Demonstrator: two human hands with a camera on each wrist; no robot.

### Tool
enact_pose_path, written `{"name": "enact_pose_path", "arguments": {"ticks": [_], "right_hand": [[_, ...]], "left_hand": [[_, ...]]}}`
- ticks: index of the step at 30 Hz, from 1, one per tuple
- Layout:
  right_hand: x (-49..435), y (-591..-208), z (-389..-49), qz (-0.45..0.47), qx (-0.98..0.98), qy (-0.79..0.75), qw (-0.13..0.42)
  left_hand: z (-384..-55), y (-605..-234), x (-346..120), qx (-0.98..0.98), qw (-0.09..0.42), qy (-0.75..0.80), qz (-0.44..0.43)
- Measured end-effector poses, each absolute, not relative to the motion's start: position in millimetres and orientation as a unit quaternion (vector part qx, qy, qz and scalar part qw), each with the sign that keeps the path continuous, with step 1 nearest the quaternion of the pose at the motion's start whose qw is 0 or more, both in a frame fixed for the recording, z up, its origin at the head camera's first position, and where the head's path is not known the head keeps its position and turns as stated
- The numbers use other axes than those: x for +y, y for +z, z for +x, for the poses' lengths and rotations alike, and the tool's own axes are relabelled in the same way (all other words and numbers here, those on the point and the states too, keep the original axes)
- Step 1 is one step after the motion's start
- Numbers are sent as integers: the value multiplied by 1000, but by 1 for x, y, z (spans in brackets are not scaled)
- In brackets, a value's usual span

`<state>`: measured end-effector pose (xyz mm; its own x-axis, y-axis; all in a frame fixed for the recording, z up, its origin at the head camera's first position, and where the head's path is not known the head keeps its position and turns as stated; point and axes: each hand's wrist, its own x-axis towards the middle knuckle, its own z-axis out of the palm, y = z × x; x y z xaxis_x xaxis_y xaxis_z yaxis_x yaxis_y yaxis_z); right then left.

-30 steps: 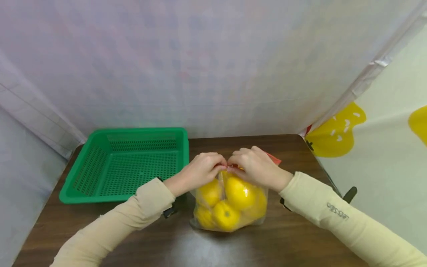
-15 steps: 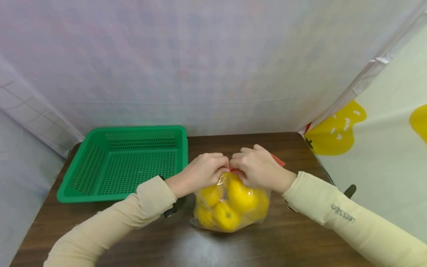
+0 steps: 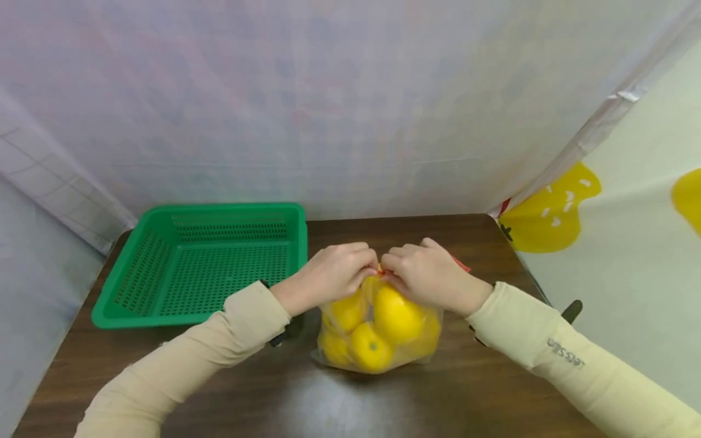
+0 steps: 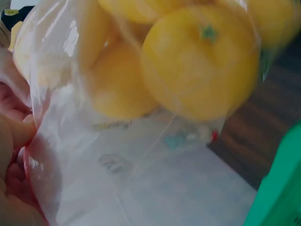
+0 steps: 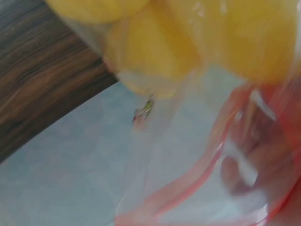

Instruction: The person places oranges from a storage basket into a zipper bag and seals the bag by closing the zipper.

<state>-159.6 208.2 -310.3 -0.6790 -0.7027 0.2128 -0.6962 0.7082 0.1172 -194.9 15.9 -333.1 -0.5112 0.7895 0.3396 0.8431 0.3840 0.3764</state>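
A clear plastic zip bag with a red strip along its mouth stands in front of me, filled with several round yellow fruits. One fruit shows a small green star-shaped stem mark in the left wrist view. My left hand pinches the mouth edge from the left, thumb and fingers on the film. Close beside it, my right hand pinches the same edge. The red strip curves toward the right hand's fingers, seen through the film in the right wrist view. In the head view both hands hide most of the strip.
To the left stands a green perforated plastic basket with nothing in it. All rests on a dark wooden table. A pale curtain hangs behind, and a white cloth with yellow fruit prints on the right.
Both hands keep pinching the bag's mouth and have shifted slightly to the right along it. The gap between them is a little wider now. The fruits stay in the bag.
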Motion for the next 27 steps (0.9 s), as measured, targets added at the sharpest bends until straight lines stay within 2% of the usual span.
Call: {"name": "enact_pose_path", "arguments": {"ticks": [5, 7, 11, 14, 18, 22, 27], "right_hand": [[223, -298, -163, 388, -917, 87, -11], [234, -293, -161, 401, -906, 130, -28], [256, -292, -152, 432, -882, 189, 11], [265, -300, -142, 443, -878, 171, 61], [268, -309, -133, 431, -887, 132, 102], [266, -311, -132, 420, -892, 129, 108], [266, -308, -135, 415, -895, 131, 95]], "left_hand": [[-197, -332, 13, -842, 45, -242, -480], [-198, -332, 12, -848, 43, -242, -471], [-199, -333, 12, -856, 39, -241, -456], [-199, -333, 12, -862, 28, -238, -447], [-199, -329, 11, -872, -4, -226, -433], [-198, -324, 14, -876, -31, -193, -442], [-197, -324, 17, -867, -6, -160, -472]]}}
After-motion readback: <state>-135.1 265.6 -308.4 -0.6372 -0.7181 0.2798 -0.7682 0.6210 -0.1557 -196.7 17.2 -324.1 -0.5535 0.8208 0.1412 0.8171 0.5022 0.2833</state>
